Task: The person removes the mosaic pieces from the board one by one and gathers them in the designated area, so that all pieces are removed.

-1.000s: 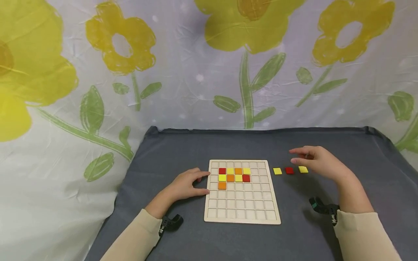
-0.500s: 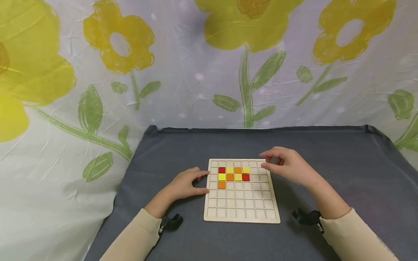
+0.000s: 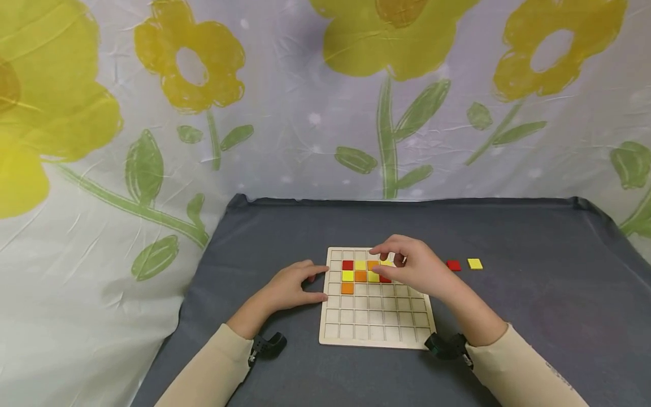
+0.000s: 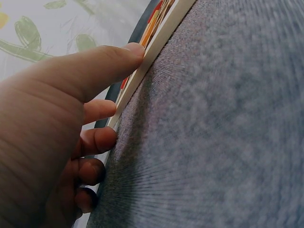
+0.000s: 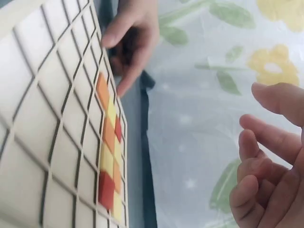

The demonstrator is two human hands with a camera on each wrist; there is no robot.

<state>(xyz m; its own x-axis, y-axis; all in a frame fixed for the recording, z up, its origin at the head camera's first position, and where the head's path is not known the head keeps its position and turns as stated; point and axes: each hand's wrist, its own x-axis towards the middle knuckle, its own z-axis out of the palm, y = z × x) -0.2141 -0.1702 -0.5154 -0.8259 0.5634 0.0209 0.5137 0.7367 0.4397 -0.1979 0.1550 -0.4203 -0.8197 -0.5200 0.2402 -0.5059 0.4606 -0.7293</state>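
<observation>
Hovering farther left than earlier above the board (image 3: 376,317), the right hand (image 3: 411,264) has its grip apart

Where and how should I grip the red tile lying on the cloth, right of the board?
Pinch the red tile by two opposite edges, likely near and far, coming down from above. It lies flat, so only its edges offer purchase. A yellow tile sits apart to its right, the right hand to its left.

Left hand (image 3: 287,287) touching gridded board (image 3: 375,316), right hand (image 3: 413,264) over coloured tiles (image 3: 360,276)
</observation>
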